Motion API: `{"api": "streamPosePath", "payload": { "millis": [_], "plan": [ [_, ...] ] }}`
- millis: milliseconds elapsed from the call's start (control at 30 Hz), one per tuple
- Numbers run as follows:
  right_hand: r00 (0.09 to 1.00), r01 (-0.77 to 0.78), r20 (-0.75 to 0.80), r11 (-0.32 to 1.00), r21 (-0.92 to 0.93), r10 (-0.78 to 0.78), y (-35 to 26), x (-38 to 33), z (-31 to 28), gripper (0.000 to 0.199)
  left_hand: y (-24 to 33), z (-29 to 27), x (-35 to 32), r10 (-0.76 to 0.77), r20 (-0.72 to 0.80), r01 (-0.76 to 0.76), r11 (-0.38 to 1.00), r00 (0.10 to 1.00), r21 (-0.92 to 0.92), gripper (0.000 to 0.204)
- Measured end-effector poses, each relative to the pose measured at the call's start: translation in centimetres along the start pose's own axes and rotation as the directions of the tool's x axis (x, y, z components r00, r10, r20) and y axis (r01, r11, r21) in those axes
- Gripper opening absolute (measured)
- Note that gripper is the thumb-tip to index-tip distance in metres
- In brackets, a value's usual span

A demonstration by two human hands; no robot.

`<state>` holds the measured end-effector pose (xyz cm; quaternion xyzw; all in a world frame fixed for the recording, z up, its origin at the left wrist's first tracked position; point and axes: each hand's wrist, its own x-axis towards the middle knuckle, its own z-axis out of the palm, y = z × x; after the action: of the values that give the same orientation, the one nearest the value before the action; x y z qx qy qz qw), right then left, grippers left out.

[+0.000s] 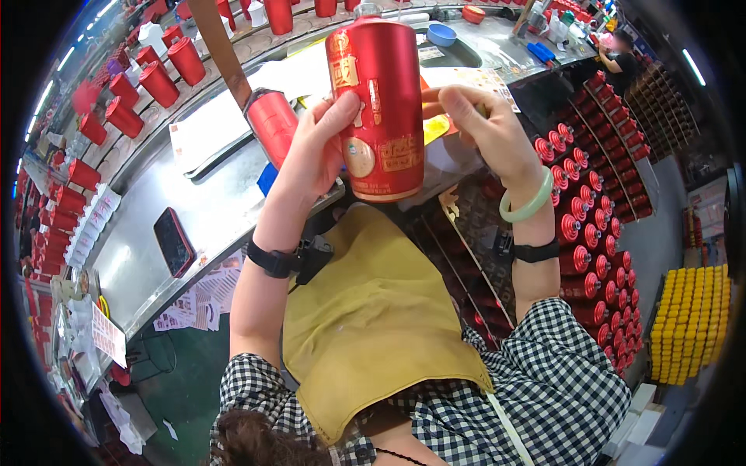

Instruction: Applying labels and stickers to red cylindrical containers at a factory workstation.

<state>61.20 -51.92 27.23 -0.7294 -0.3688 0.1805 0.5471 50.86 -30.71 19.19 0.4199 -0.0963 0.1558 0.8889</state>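
In front of me I hold up a red bottle [388, 116] with gold markings and a round pale emblem low on its front. My left hand [326, 144] is closed around its left side, the thumb pressing on the front face. My right hand [489, 128] is just to the right of the bottle. Its fingers are bent but apart, and the fingertips reach the bottle's right edge; whether they touch it I cannot tell. Another red bottle [272, 124] leans on the bench behind my left hand. A yellow piece [437, 128] shows between bottle and right hand.
The metal bench [144, 252] carries a phone [174, 242], white sheets [210, 132] and a blue bowl [441, 34]. Red bottles [159, 84] stand on the conveyor beyond. Stacked red bottles [583, 233] and yellow stacks [691, 322] are at right. A person [620, 62] works at far right.
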Motion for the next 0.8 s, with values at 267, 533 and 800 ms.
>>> {"api": "streamPosePath", "payload": {
  "millis": [267, 533, 800],
  "plan": [
    [0.900, 0.405, -0.027, 0.856, -0.322, -0.436, 2.0, 6.1, -4.2, 0.038, -3.0, 1.1, -0.6, -0.274, -0.002, 0.274, 0.962, 0.962, -0.013, 0.052],
    [0.911, 0.407, 0.250, 0.807, -0.429, -0.327, 4.3, 8.6, -6.1, 0.030, -4.2, 2.6, -0.7, -0.269, -0.131, 0.294, 0.926, 0.954, 0.237, 0.069],
    [0.920, 0.222, 0.388, 0.889, -0.400, -0.056, 4.5, 8.5, -6.1, 0.043, -4.4, 2.6, -1.4, -0.368, -0.085, 0.374, 0.924, 0.926, 0.079, 0.064]
  ]
}}
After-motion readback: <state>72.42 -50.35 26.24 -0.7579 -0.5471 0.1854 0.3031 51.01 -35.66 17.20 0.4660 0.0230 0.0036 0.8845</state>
